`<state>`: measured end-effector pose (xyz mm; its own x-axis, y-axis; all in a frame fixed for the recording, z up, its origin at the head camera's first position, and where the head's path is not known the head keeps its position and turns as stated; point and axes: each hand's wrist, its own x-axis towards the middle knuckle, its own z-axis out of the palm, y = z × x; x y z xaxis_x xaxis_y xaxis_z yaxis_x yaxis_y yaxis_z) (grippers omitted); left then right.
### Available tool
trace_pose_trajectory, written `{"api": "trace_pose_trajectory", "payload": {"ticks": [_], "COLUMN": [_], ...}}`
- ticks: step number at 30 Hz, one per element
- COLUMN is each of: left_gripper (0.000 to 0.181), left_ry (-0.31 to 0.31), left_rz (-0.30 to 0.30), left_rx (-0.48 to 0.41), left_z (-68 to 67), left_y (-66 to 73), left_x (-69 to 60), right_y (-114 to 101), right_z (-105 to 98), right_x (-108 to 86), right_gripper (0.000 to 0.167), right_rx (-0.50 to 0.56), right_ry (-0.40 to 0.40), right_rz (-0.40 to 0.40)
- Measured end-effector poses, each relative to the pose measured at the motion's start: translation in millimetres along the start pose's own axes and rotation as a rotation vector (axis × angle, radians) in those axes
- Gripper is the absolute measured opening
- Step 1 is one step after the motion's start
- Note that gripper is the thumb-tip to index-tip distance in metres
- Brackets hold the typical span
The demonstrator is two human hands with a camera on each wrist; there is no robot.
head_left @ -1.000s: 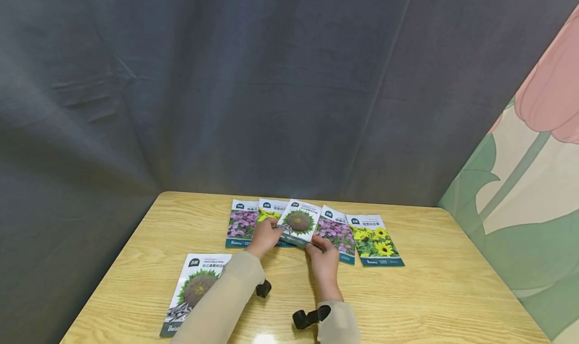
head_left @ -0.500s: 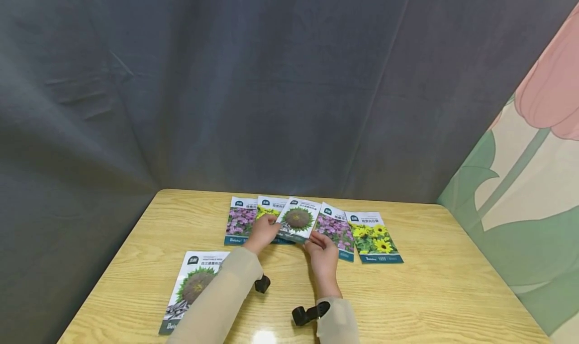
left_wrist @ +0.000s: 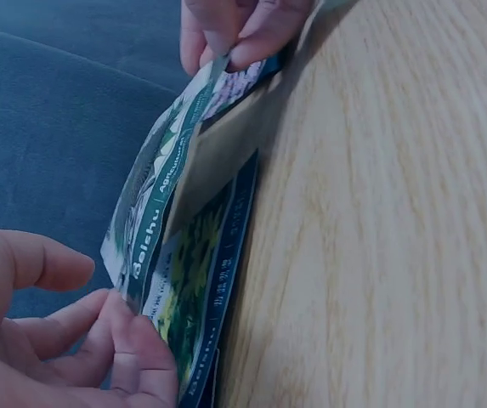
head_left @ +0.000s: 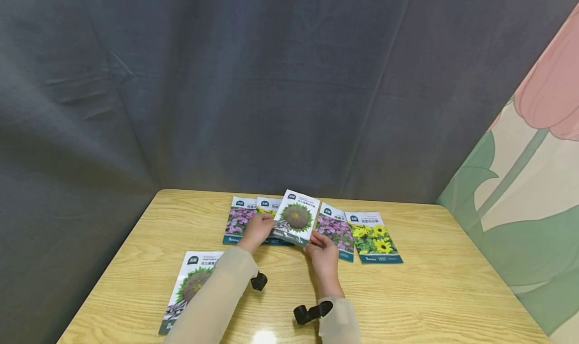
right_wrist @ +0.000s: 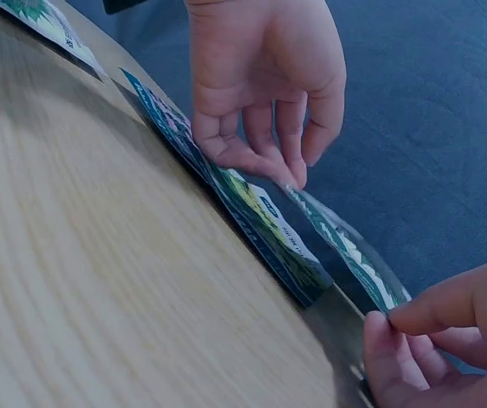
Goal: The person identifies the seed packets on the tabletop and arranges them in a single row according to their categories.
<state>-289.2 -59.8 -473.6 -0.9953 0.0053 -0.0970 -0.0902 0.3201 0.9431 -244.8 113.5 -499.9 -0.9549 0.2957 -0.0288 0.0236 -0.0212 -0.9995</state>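
Both hands hold a sunflower seed packet (head_left: 296, 214), white with a green-rimmed seed head, raised above the table and tilted. My left hand (head_left: 257, 231) grips its lower left corner; in the left wrist view that hand's thumb stands away from the packet. At the lower right corner, my right hand (head_left: 324, 258) pinches the edge between thumb and fingers, as the right wrist view shows. Behind the left hand lie a purple-flower packet (head_left: 237, 222) and a partly hidden yellow-flower packet (head_left: 266, 204). Beside the right hand lies another purple-flower packet (head_left: 336, 231).
A yellow-flower packet (head_left: 375, 238) lies at the right end of the row. Front left, a second sunflower seed packet (head_left: 192, 283) is partly covered by the left sleeve (head_left: 217, 294). A dark curtain (head_left: 271, 83) hangs behind the wooden table (head_left: 429, 283).
The held sunflower seed packet has risen a little off the row and shifted slightly left. My left hand moved left and up with it; the right hand stayed almost in place.
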Motion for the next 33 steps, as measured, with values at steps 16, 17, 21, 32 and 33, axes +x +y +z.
{"api": "trace_pose_trajectory", "payload": {"ticks": [16, 17, 21, 32, 33], "left_gripper": [0.029, 0.029, 0.027, 0.022, 0.022], "left_ry": [0.034, 0.036, 0.033, -0.005, -0.01], "left_rz": [0.136, 0.139, 0.112, 0.058, 0.044], "left_rx": [-0.065, -0.065, -0.084, -0.211, -0.22], "left_z": [-14.2, -15.4, -19.7, -31.4, -32.6], "left_y": [-1.4, -2.3, -6.3, -4.9, -4.6], "left_x": [-15.5, -17.0, -22.9, -33.9, -35.2], "right_y": [-8.1, -9.0, -10.5, -18.2, -19.1], "right_z": [-8.2, -8.5, -9.1, -11.9, -12.4], "right_x": [0.6, 0.2, -1.7, -3.7, -3.9], "right_gripper": [0.048, 0.048, 0.05, 0.044, 0.043], "right_rx": [-0.018, -0.017, -0.023, -0.073, -0.074], "right_ry": [-0.115, -0.118, -0.136, -0.235, -0.246], "right_rz": [0.052, 0.053, 0.063, 0.05, 0.048]}}
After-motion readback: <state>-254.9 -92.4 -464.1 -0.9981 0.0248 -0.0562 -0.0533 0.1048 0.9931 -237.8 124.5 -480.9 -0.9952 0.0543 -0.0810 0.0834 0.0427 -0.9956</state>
